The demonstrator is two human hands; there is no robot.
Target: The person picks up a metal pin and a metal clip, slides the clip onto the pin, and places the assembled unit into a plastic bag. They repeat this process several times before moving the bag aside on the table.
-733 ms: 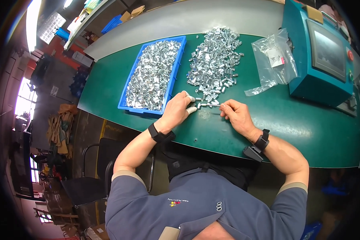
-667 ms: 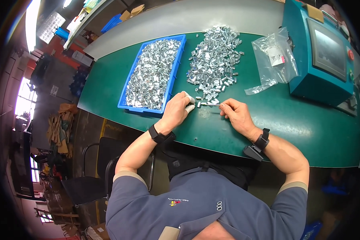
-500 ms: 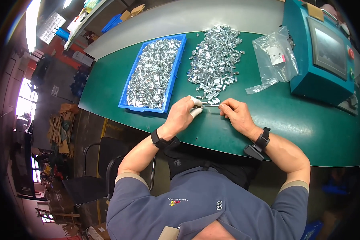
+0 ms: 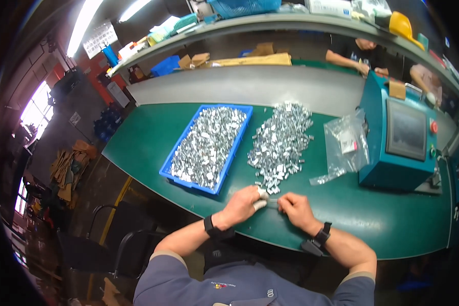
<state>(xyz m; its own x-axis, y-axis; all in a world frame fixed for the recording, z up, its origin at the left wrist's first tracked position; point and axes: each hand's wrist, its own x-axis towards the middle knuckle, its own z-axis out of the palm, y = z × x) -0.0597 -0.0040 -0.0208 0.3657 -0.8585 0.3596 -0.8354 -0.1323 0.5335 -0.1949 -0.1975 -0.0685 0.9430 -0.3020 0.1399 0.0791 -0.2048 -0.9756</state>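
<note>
Pretty bright on the green tabletop (image 4: 137,137); ceiling tubes (image 4: 84,26) and the window (image 4: 37,108) are totally blown out; the metal bits (image 4: 280,140) glint a lot; lower left's murky; fisheye bends the shelf (image 4: 290,20) hard, rim goes black, fine detail's kinda soft

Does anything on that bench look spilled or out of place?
Possibly the loose metal pieces: they lie heaped directly on the green table, right of the blue tray full of similar ones. Whether they spilled, I can't tell.
</note>
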